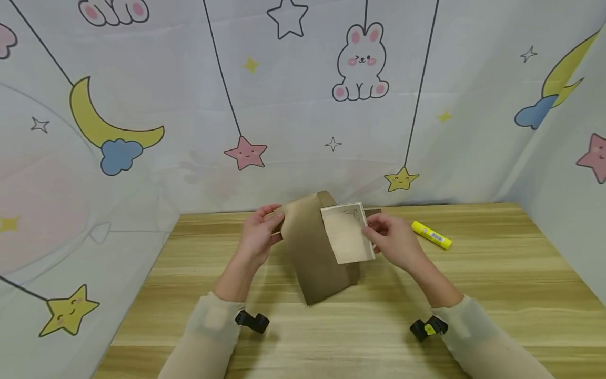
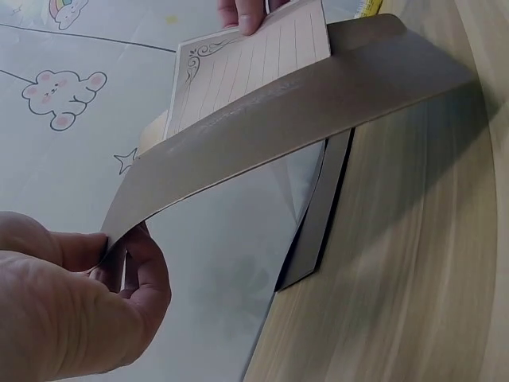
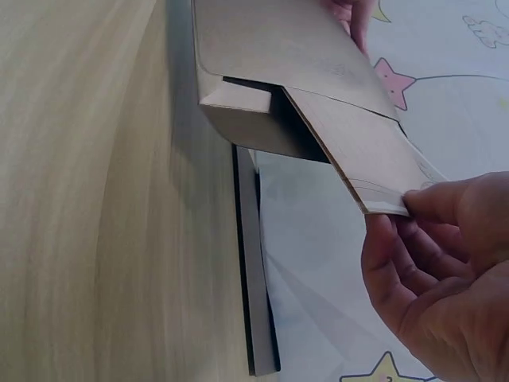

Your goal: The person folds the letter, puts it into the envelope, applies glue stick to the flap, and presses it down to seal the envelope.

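Observation:
A brown paper envelope (image 1: 305, 252) is held up tilted above the table, its left edge pinched between the thumb and fingers of my left hand (image 1: 258, 231). My right hand (image 1: 395, 239) pinches the outer edge of a folded sheet of letter paper (image 1: 347, 237), cream with a corner scroll. In the left wrist view, lines show on the letter paper (image 2: 254, 68). The right wrist view shows the folded sheet (image 3: 358, 143) partly inside the envelope's opening (image 3: 298, 127), its inner end hidden.
A yellow glue stick (image 1: 431, 235) lies right of my right hand on the wood-grain table (image 1: 360, 337). Behind the envelope, a flat brown paper piece (image 2: 322, 215) lies by the table's back edge. A white cartoon-printed curtain (image 1: 303, 116) hangs behind.

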A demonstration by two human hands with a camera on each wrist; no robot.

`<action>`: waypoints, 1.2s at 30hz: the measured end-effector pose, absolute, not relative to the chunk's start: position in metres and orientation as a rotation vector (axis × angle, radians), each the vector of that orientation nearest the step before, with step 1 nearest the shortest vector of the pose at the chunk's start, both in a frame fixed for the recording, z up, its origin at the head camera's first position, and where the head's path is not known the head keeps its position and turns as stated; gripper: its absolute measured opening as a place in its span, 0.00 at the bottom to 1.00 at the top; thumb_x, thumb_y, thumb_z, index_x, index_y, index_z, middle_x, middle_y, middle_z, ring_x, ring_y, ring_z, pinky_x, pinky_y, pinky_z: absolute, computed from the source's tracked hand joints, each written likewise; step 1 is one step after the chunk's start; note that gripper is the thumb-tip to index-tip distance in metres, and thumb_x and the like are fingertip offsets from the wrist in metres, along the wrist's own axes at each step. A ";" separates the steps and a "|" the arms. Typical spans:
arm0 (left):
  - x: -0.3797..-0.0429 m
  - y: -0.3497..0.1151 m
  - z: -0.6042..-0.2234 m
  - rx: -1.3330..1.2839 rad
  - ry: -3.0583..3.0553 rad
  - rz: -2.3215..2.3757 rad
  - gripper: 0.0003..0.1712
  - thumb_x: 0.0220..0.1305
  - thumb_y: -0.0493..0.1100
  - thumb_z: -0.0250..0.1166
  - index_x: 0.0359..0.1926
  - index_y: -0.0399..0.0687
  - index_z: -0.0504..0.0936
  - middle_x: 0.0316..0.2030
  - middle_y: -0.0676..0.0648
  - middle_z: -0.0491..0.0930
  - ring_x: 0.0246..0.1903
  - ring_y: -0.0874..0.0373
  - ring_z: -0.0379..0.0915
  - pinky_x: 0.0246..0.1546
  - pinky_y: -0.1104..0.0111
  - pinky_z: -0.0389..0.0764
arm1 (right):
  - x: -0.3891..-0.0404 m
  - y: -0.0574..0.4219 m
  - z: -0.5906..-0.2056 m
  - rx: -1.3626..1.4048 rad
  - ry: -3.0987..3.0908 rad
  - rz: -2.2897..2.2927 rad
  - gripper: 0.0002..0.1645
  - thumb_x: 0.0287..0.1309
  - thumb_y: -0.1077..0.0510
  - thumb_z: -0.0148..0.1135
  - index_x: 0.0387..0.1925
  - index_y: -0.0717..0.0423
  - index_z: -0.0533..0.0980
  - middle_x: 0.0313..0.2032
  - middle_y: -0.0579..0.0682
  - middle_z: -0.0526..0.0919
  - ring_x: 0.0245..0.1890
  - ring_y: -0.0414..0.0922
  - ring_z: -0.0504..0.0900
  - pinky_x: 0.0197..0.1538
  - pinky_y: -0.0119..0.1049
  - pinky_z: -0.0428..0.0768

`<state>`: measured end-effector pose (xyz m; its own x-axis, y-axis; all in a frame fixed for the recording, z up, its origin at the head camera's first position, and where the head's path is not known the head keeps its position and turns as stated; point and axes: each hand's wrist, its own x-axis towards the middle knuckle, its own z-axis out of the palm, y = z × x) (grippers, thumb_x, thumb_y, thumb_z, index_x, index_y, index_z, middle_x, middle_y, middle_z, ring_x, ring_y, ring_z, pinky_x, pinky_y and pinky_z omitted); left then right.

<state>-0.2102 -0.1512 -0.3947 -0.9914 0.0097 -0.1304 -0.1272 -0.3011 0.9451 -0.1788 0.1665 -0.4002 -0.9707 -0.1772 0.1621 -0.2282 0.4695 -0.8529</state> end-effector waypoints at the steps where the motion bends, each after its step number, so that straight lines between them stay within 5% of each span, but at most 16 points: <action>1: -0.211 -0.151 -0.395 -0.156 1.792 2.467 0.17 0.79 0.33 0.61 0.64 0.37 0.75 0.38 0.51 0.88 0.35 0.60 0.84 0.34 0.68 0.86 | -0.179 0.167 -0.400 0.380 -2.666 1.558 0.11 0.74 0.60 0.66 0.51 0.64 0.83 0.38 0.55 0.86 0.34 0.47 0.85 0.35 0.53 0.89; 6: -0.212 -0.146 -0.398 -0.172 1.760 2.475 0.17 0.78 0.32 0.61 0.64 0.37 0.74 0.39 0.50 0.88 0.36 0.60 0.86 0.35 0.68 0.87 | -0.178 0.164 -0.399 0.402 -2.724 1.564 0.09 0.73 0.61 0.67 0.49 0.61 0.83 0.37 0.54 0.86 0.33 0.48 0.85 0.35 0.54 0.89; 13: -0.213 -0.139 -0.399 -0.213 1.761 2.462 0.19 0.77 0.31 0.61 0.65 0.36 0.74 0.36 0.51 0.88 0.33 0.60 0.86 0.34 0.67 0.87 | -0.170 0.155 -0.395 0.505 -2.631 1.221 0.07 0.69 0.65 0.69 0.47 0.59 0.83 0.35 0.49 0.84 0.34 0.44 0.83 0.35 0.39 0.86; 23: -0.213 -0.133 -0.396 -0.211 1.776 2.461 0.19 0.77 0.32 0.62 0.65 0.37 0.75 0.40 0.48 0.88 0.36 0.59 0.86 0.35 0.66 0.87 | -0.163 0.141 -0.390 0.625 -2.571 0.891 0.04 0.66 0.67 0.72 0.41 0.59 0.85 0.33 0.47 0.86 0.32 0.42 0.82 0.36 0.40 0.85; 28: -0.214 -0.132 -0.395 -0.172 1.728 2.461 0.20 0.78 0.33 0.61 0.67 0.35 0.73 0.43 0.46 0.86 0.38 0.57 0.85 0.37 0.66 0.87 | -0.165 0.144 -0.390 0.527 -2.715 1.116 0.06 0.71 0.63 0.68 0.46 0.59 0.82 0.38 0.51 0.89 0.38 0.47 0.87 0.41 0.44 0.87; 36: -0.216 -0.126 -0.400 -0.136 1.676 2.461 0.20 0.80 0.35 0.60 0.67 0.36 0.72 0.43 0.47 0.84 0.38 0.58 0.83 0.38 0.67 0.86 | -0.172 0.149 -0.397 0.398 -2.750 1.829 0.12 0.72 0.63 0.66 0.52 0.65 0.78 0.39 0.55 0.88 0.33 0.48 0.85 0.34 0.41 0.88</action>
